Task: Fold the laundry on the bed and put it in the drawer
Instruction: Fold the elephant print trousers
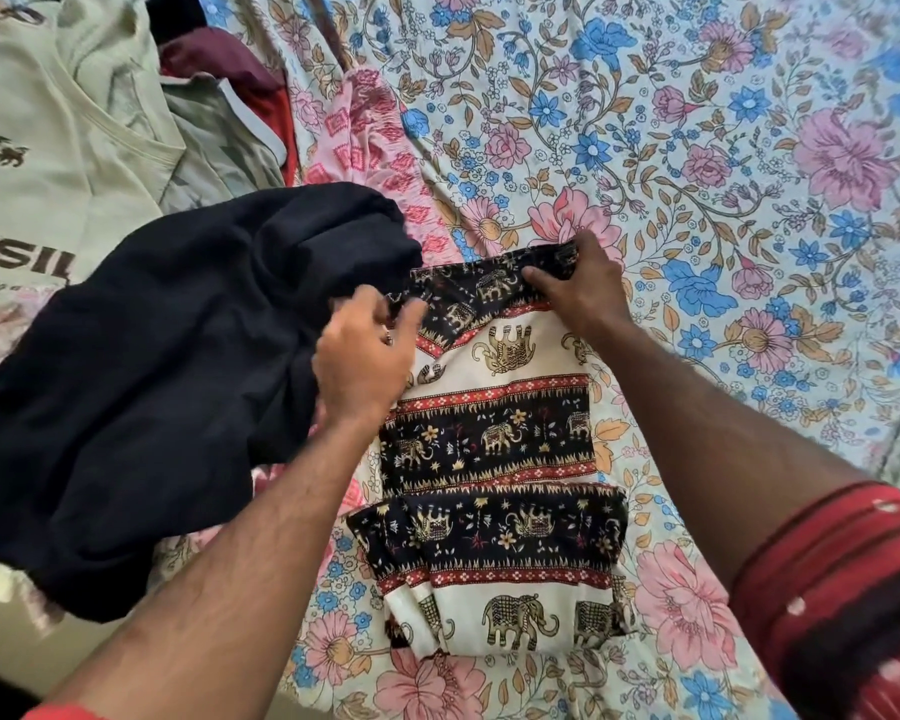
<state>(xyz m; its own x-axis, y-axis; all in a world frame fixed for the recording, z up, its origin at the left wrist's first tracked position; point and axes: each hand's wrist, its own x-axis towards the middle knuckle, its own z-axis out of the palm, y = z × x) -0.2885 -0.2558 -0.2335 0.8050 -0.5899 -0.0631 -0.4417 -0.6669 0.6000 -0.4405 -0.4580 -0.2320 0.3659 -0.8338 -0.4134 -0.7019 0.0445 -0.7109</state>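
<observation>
Where laundry lies, floral bedsheet (pixel 697 148), green shirts (pixel 48 122), black garment (pixel 152 356).

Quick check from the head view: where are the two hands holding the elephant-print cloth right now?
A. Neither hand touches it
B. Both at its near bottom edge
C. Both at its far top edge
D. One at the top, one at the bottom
C: the left hand and right hand each have a grip on the far top edge of the elephant-print cloth.

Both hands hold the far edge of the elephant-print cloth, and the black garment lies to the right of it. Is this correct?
Not quite. The head view shows the black garment to the left of the elephant-print cloth, not the right. The left hand and right hand do hold its far edge.
</observation>
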